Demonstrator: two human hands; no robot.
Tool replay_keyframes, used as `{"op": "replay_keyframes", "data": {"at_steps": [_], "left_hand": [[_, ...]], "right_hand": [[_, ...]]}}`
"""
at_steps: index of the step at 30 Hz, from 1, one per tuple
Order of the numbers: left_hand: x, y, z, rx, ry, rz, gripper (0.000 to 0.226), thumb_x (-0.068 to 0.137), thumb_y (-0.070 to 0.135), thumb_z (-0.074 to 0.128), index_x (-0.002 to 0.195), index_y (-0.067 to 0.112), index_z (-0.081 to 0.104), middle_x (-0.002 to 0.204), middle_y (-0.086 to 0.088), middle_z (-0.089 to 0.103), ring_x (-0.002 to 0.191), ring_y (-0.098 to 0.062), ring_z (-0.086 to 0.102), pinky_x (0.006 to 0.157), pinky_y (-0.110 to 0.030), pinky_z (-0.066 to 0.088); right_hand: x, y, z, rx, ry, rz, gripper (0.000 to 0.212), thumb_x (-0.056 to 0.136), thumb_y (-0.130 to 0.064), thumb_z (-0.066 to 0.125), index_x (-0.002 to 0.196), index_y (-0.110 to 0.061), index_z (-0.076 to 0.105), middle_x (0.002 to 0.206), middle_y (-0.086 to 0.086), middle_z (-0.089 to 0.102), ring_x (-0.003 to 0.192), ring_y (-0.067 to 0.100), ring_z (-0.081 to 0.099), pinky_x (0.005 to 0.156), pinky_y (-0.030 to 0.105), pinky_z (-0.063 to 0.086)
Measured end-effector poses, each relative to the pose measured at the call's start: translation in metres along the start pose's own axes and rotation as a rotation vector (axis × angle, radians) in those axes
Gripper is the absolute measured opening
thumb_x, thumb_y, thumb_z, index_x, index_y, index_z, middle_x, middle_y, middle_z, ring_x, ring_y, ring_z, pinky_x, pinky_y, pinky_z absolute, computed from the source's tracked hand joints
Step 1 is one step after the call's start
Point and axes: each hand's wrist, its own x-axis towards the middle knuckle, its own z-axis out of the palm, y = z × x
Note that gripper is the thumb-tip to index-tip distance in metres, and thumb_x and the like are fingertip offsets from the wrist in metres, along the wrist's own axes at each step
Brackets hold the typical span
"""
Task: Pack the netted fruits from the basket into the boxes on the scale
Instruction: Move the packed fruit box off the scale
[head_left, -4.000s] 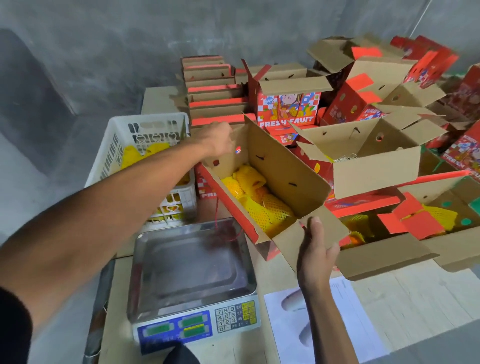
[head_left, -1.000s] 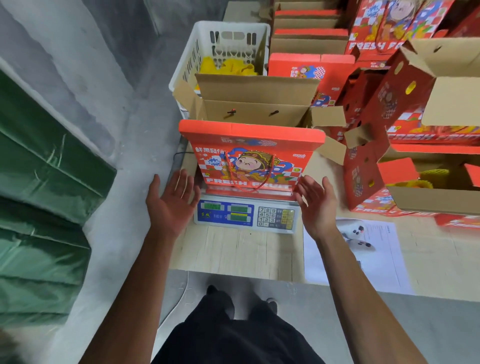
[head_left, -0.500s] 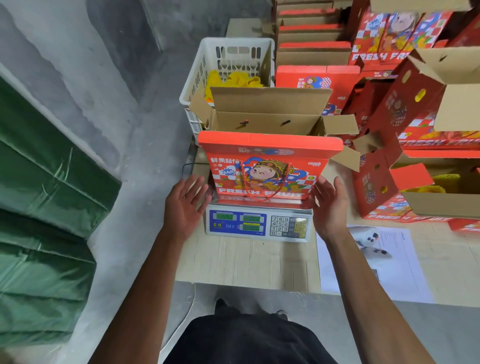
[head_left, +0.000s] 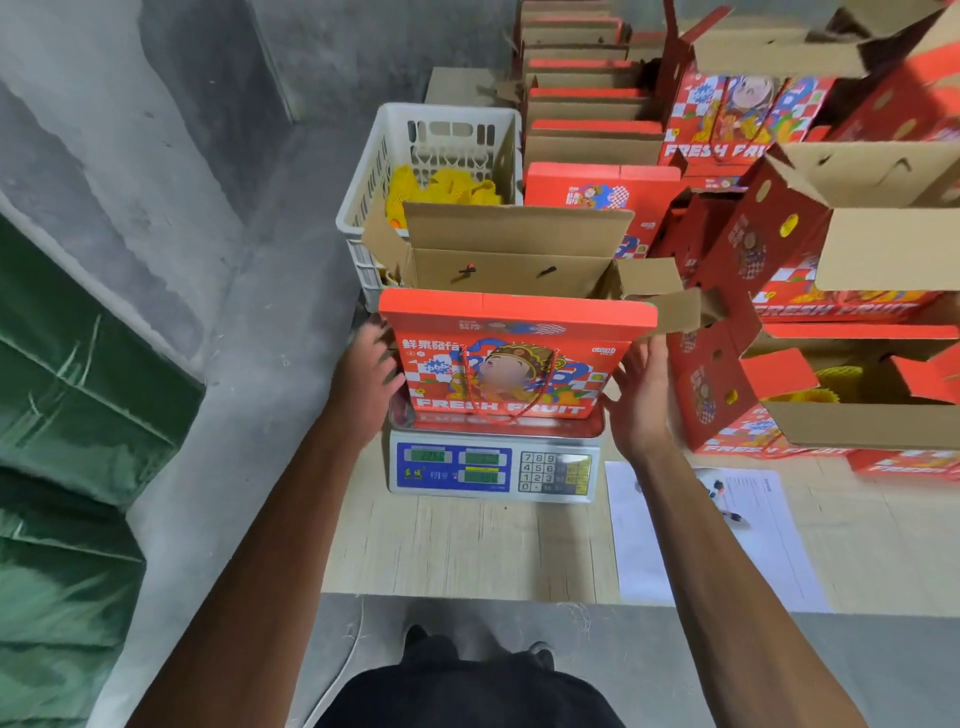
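Observation:
A red "FRESH FRUIT" box (head_left: 506, 364) with its brown flaps open stands on the scale (head_left: 493, 467). My left hand (head_left: 369, 379) lies flat against the box's left side, fingers straight. My right hand (head_left: 641, 389) is at the box's right side, fingers straight, touching or nearly touching it. Behind the box, the white basket (head_left: 374, 171) holds yellow netted fruits (head_left: 441, 187). The inside of the box on the scale is hidden from me.
Flat folded cartons (head_left: 587, 104) are stacked behind the basket. More red boxes (head_left: 810, 374), some open with netted fruit inside, crowd the table's right side. A paper sheet (head_left: 717, 535) lies on the wooden table (head_left: 467, 551). Green sacks (head_left: 67, 415) are at the left.
Both hands have moved forward from near the scale's keypad up to the two sides of the box. The box stays on the scale.

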Motion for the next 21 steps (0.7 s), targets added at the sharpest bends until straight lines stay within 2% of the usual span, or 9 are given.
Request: {"op": "replay_keyframes", "data": {"at_steps": [3, 5, 6, 8, 12, 14, 16, 19, 21], "left_hand": [[0.004, 0.025, 0.021, 0.023, 0.011, -0.033, 0.049, 0.103, 0.062, 0.038, 0.125, 0.026, 0.062, 0.114, 0.001, 0.076, 0.108, -0.018, 0.072, 0.096, -0.045, 0.057], [0.007, 0.036, 0.026, 0.006, -0.068, -0.053, 0.062, 0.1, 0.071, 0.033, 0.126, 0.025, 0.065, 0.114, -0.001, 0.077, 0.104, -0.019, 0.074, 0.081, -0.039, 0.062], [0.008, 0.041, 0.028, -0.021, -0.12, -0.059, 0.065, 0.101, 0.07, 0.032, 0.127, 0.021, 0.065, 0.118, -0.005, 0.075, 0.107, -0.022, 0.074, 0.079, -0.039, 0.062], [0.011, 0.047, 0.029, -0.072, -0.203, -0.056, 0.067, 0.104, 0.065, 0.03, 0.13, 0.015, 0.064, 0.129, -0.013, 0.07, 0.117, -0.03, 0.069, 0.093, -0.048, 0.059], [0.013, 0.053, 0.038, -0.134, -0.251, -0.032, 0.052, 0.109, 0.047, 0.03, 0.109, 0.011, 0.068, 0.126, -0.022, 0.065, 0.125, -0.04, 0.059, 0.112, -0.058, 0.043], [0.012, 0.056, 0.042, -0.127, -0.222, -0.027, 0.055, 0.11, 0.042, 0.029, 0.124, -0.001, 0.06, 0.137, -0.028, 0.057, 0.131, -0.044, 0.054, 0.116, -0.061, 0.038], [0.014, 0.062, 0.046, -0.134, -0.185, -0.019, 0.059, 0.11, 0.042, 0.027, 0.135, -0.004, 0.054, 0.143, -0.028, 0.055, 0.132, -0.043, 0.054, 0.115, -0.06, 0.039], [0.021, 0.08, 0.063, -0.135, -0.162, 0.038, 0.051, 0.109, 0.042, 0.028, 0.12, 0.007, 0.064, 0.124, -0.019, 0.068, 0.113, -0.031, 0.068, 0.096, -0.046, 0.055], [0.029, 0.092, 0.086, -0.151, -0.153, 0.066, 0.052, 0.108, 0.043, 0.028, 0.114, 0.01, 0.068, 0.112, -0.014, 0.073, 0.101, -0.027, 0.072, 0.084, -0.037, 0.058]], "right_hand": [[0.004, -0.015, 0.002, -0.028, -0.033, 0.017, 0.064, 0.099, -0.075, 0.023, 0.135, -0.039, 0.062, 0.137, -0.014, 0.065, 0.132, 0.011, 0.055, 0.098, 0.038, 0.049], [0.009, -0.024, 0.003, -0.051, -0.057, 0.047, 0.066, 0.097, -0.079, 0.025, 0.137, -0.041, 0.061, 0.137, -0.015, 0.064, 0.133, 0.011, 0.054, 0.099, 0.041, 0.049], [0.013, -0.028, 0.003, -0.065, -0.066, 0.067, 0.066, 0.096, -0.079, 0.028, 0.137, -0.041, 0.062, 0.136, -0.014, 0.065, 0.132, 0.011, 0.055, 0.102, 0.044, 0.048], [0.021, -0.036, 0.004, -0.084, -0.085, 0.124, 0.066, 0.097, -0.077, 0.033, 0.138, -0.034, 0.064, 0.133, -0.007, 0.069, 0.131, 0.015, 0.058, 0.105, 0.046, 0.048], [0.029, -0.05, 0.013, -0.042, -0.19, 0.222, 0.073, 0.102, -0.069, 0.034, 0.142, -0.014, 0.06, 0.127, 0.011, 0.072, 0.125, 0.03, 0.064, 0.095, 0.045, 0.058], [0.031, -0.056, 0.016, -0.025, -0.184, 0.214, 0.074, 0.101, -0.068, 0.039, 0.143, -0.011, 0.059, 0.128, 0.015, 0.071, 0.126, 0.034, 0.062, 0.102, 0.05, 0.055], [0.034, -0.066, 0.016, -0.015, -0.146, 0.148, 0.068, 0.101, -0.064, 0.045, 0.138, -0.011, 0.063, 0.13, 0.018, 0.069, 0.127, 0.036, 0.061, 0.105, 0.054, 0.052], [0.041, -0.088, 0.013, 0.034, -0.146, 0.022, 0.054, 0.101, -0.06, 0.046, 0.115, -0.018, 0.078, 0.119, 0.013, 0.075, 0.108, 0.026, 0.072, 0.089, 0.043, 0.06], [0.043, -0.102, 0.006, 0.09, -0.12, -0.046, 0.053, 0.099, -0.06, 0.049, 0.114, -0.018, 0.077, 0.119, 0.012, 0.075, 0.107, 0.026, 0.071, 0.093, 0.045, 0.058]]}}
